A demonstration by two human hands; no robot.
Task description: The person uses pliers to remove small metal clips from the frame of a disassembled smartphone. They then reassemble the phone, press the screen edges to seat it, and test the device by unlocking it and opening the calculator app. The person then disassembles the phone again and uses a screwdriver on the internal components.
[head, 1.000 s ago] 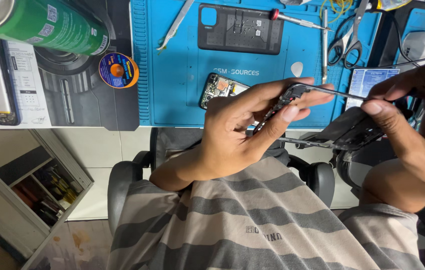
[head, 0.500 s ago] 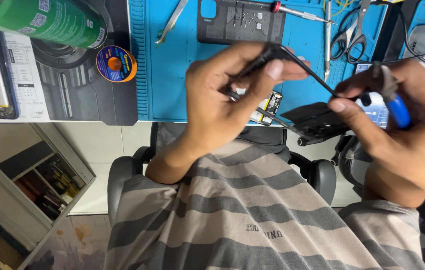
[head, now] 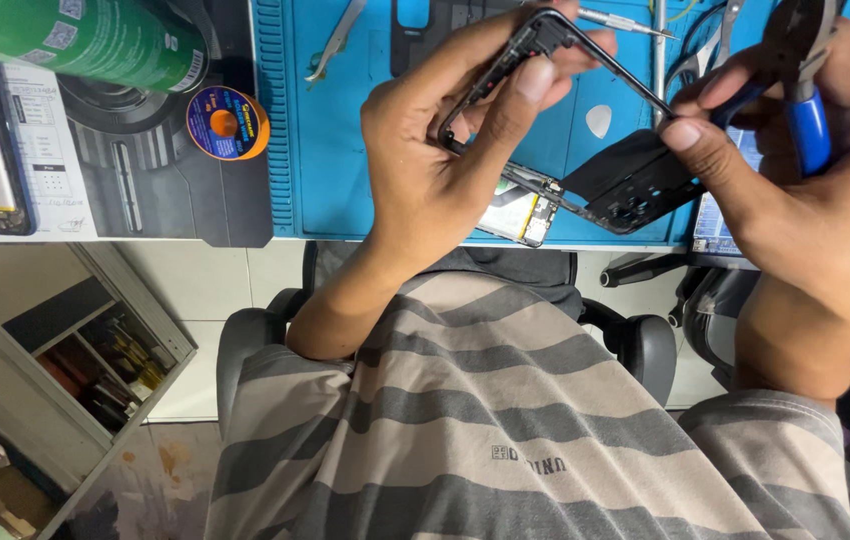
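A: What lies off to the left of the grip?

B: 1 green can on its side at the top corner, and just below its end 1 small spool with an orange centre, on a dark mat.

A: And above the grip?

B: A pair of metal tweezers up and to the left on the blue work mat, and 1 screwdriver just right of it.

A: Below it?

B: 1 opened phone body at the mat's near edge. Further down, a grey striped shirt, and low to the left an open shelf of small items.
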